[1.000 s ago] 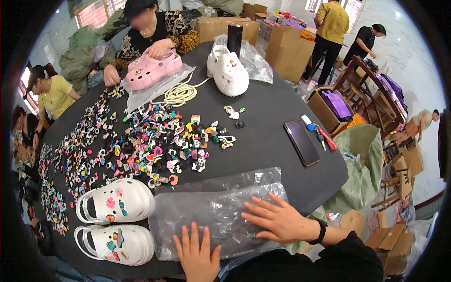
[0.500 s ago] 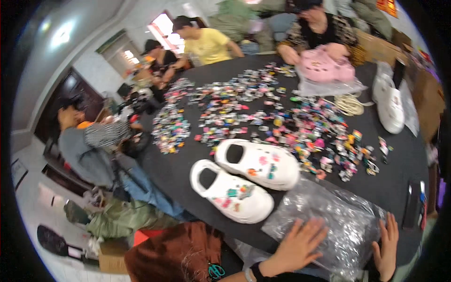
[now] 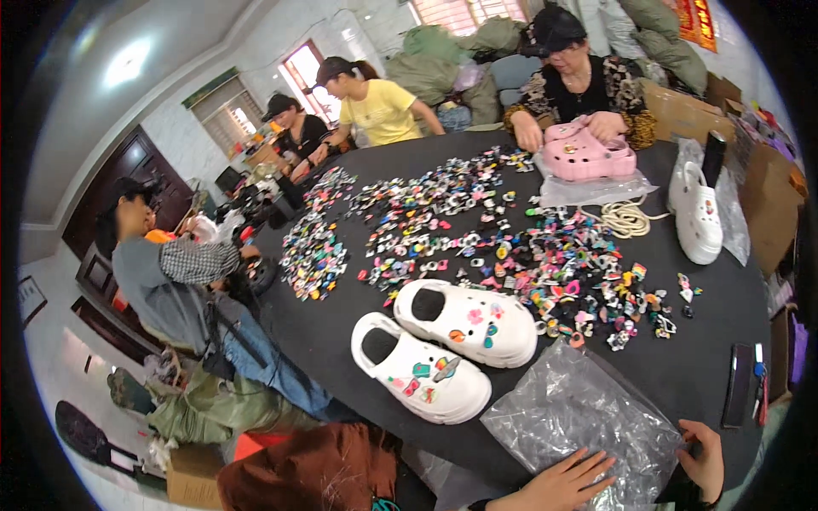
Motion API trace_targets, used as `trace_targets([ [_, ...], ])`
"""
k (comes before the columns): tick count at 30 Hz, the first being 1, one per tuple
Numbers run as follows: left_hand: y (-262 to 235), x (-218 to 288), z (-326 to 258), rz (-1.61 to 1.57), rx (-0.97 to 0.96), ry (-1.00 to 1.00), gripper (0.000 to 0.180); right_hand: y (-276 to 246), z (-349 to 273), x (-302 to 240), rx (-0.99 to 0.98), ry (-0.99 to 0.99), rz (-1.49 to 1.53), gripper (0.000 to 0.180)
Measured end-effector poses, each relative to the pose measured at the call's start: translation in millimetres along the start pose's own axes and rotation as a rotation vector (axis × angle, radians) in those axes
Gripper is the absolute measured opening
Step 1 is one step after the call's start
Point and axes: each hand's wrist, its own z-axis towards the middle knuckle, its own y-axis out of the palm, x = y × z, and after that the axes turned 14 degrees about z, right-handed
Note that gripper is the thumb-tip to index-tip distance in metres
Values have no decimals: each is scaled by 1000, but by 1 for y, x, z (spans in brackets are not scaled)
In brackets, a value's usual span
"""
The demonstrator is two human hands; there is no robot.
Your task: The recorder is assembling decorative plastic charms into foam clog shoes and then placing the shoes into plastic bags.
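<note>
A clear plastic bag (image 3: 588,409) lies flat and wrinkled on the black table near me. My left hand (image 3: 564,484) rests palm down on its near part, fingers stretched out. At the bag's right edge is my right hand (image 3: 704,460), fingers bent a little, thumb and forefinger apart, with no grip on the bag to be seen. Two white clogs (image 3: 464,322) (image 3: 423,372) stand side by side left of the bag, with small colourful charms on their tops. Heaps of loose shoe charms (image 3: 562,264) spread beyond them.
Across the table a person handles pink clogs (image 3: 588,155) on a plastic bag. A white clog (image 3: 699,221) and a coil of cord (image 3: 626,219) lie at the right. Nearer are a dark case (image 3: 738,385) and a red-and-blue pen-like item (image 3: 760,393). Other people work at the left.
Both hands have come nearer to me, down toward the lower edge. My right fingers, straight before, are now bent. The view has tilted up slightly, and the clogs keep their place.
</note>
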Motion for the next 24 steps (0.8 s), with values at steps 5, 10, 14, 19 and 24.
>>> trace_targets([
  [5, -8, -1, 3, -68, 40, 46, 48, -10, -33, 14, 224, 201, 596, 46],
  [10, -12, -5, 4, 34, 7, -28, 49, -10, -54, -10, -1, 348, 867, 36],
  [14, -10, -20, -7, -147, 36, 29, 38, -26, -55, 10, -508, -84, 517, 34],
  [19, -22, -24, -19, -532, -71, 12, 37, -28, -64, 3, -670, -164, 758, 57],
  [24, -9, -18, -43, -798, -45, -119, 43, 4, -74, 9, -716, -129, 1161, 106],
])
